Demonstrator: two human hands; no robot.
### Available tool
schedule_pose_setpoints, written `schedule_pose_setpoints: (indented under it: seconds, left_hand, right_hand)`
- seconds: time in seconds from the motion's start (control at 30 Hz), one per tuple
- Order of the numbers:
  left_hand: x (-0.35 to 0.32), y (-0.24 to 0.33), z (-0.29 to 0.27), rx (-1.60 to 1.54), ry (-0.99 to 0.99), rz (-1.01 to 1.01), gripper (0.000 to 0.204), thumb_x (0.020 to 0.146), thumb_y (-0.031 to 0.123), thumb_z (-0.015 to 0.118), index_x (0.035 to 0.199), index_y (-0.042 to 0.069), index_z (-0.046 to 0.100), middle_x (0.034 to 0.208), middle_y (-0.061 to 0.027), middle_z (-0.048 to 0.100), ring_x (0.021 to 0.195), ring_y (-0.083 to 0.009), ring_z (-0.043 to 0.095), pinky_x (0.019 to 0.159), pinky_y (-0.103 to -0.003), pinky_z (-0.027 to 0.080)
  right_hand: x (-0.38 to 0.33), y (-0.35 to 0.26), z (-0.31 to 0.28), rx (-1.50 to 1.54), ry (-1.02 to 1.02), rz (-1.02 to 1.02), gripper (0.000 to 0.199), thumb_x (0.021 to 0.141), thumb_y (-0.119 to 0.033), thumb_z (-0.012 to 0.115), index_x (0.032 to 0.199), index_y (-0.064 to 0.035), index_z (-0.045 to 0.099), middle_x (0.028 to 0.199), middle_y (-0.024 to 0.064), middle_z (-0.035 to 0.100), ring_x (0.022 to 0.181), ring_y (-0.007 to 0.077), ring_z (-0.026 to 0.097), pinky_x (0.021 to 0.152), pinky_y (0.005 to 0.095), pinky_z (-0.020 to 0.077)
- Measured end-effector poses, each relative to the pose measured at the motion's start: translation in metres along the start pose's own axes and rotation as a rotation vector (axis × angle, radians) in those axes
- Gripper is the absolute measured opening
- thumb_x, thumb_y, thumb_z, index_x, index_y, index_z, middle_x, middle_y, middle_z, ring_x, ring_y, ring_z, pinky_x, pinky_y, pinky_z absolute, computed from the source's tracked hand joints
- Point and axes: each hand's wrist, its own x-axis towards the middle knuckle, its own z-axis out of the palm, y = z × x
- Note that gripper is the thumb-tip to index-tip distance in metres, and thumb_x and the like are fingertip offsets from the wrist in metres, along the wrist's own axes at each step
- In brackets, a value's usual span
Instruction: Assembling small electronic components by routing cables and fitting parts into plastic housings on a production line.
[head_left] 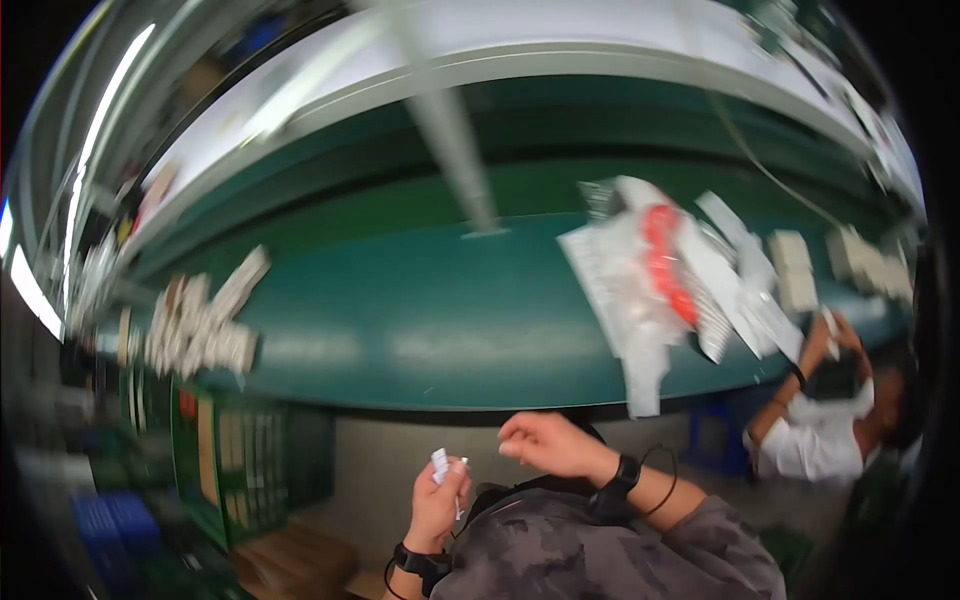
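The hands are below the green bench [400, 330]: the left hand [437, 505] pinches a small white paper piece [440, 466]; the right hand [545, 443] curls loosely, holding nothing. A light pinch could let the piece slip.

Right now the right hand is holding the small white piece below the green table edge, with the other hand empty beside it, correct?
Not quite. In the head view the left hand holds the small white piece; the right hand is the empty one beside it, below the green table edge.
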Motion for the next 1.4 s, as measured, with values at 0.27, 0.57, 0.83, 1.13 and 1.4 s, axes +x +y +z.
schedule_pose_setpoints:
  seconds: [0.27, 0.57, 0.83, 1.13, 1.4]
  left_hand:
    - [-0.138, -0.081, -0.235, -0.284, 0.256, 0.133, 0.015, 0.102, 0.02, 0.06, 0.102, 0.005, 0.058, 0.071, 0.0016, 0.055, 0.054, -0.0047, 0.045, 0.047, -0.021, 0.034]
    - [-0.2, -0.127, -0.423, -0.204, 0.63, 0.244, 0.015, 0.1, 0.016, 0.062, 0.102, 0.0, 0.062, 0.078, -0.0005, 0.066, 0.072, -0.0083, 0.06, 0.066, -0.024, 0.048]
    - [-0.225, -0.109, -0.629, -0.409, 0.9, 0.209, 0.014, 0.096, 0.012, 0.066, 0.102, 0.0, 0.064, 0.075, -0.0035, 0.066, 0.067, -0.0105, 0.062, 0.063, -0.025, 0.048]
    - [-0.3, -0.164, -0.876, -0.62, 1.305, 0.225, 0.016, 0.095, 0.016, 0.067, 0.096, 0.001, 0.063, 0.074, -0.0072, 0.066, 0.061, -0.0114, 0.06, 0.055, -0.025, 0.045]
    - [-0.279, -0.063, -1.139, -0.274, 0.825, 0.142, 0.016, 0.098, 0.018, 0.066, 0.095, 0.002, 0.066, 0.077, -0.0042, 0.067, 0.062, -0.0086, 0.058, 0.056, -0.023, 0.044]
  right_hand:
    - [0.058, 0.012, 0.319, -0.009, -0.545, 0.134, 0.017, 0.1, -0.014, 0.061, 0.101, 0.0013, 0.068, 0.082, 0.0046, 0.069, 0.075, 0.0084, 0.063, 0.068, 0.0246, 0.0511]
    - [0.129, -0.002, 0.554, -0.558, -0.974, -0.169, 0.021, 0.097, -0.019, 0.064, 0.096, 0.0022, 0.067, 0.078, 0.0134, 0.07, 0.068, 0.0201, 0.065, 0.064, 0.0329, 0.0519]
    - [0.25, 0.005, 0.753, -0.494, -1.168, -0.013, 0.029, 0.097, -0.028, 0.064, 0.1, 0.0007, 0.069, 0.082, 0.0159, 0.071, 0.076, 0.0264, 0.071, 0.07, 0.0381, 0.0547]
    - [0.378, 0.045, 0.942, -0.835, -0.775, -0.554, 0.026, 0.09, -0.024, 0.068, 0.102, -0.002, 0.066, 0.101, 0.0201, 0.066, 0.1, 0.0394, 0.063, 0.084, 0.0474, 0.0529]
    - [0.396, 0.074, 1.039, -1.16, -0.283, -0.307, 0.024, 0.084, -0.024, 0.071, 0.09, -0.0026, 0.063, 0.091, 0.0169, 0.064, 0.092, 0.0363, 0.061, 0.081, 0.0461, 0.0514]
